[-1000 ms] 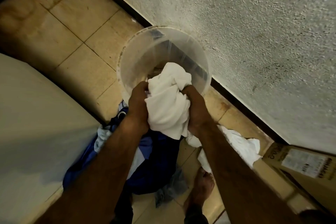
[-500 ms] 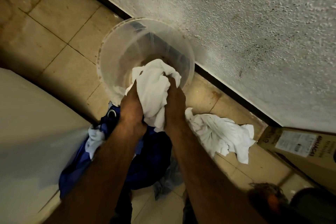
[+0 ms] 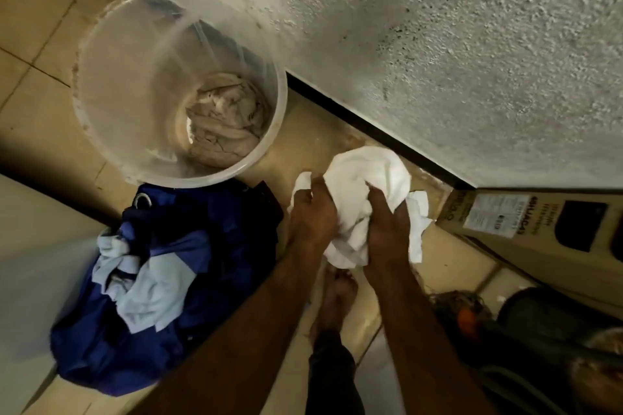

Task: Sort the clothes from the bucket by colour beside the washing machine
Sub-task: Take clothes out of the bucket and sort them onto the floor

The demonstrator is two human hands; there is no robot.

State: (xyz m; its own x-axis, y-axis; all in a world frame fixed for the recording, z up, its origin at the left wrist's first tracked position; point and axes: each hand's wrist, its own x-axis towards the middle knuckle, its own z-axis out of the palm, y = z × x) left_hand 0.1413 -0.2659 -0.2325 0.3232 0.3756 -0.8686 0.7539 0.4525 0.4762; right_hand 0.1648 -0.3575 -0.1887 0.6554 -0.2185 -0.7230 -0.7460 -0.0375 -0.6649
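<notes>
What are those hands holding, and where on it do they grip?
A bunched white cloth. The left hand grips its left edge, and the right hand grips its right side, fingers dug into the folds.

Translucent plastic bucket [image 3: 111, 84], white cloth [image 3: 367, 175], rough plastered wall [image 3: 438, 44]

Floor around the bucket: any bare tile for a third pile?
Bare tile: the stretch left of the bucket, beyond the washing machine, and a narrow strip between bucket and white cloth along the wall. Crowded: the blue pile fills the gap from washing machine to left hand; it and the right hand grip the white cloth; the cardboard box closes the right side.
</notes>
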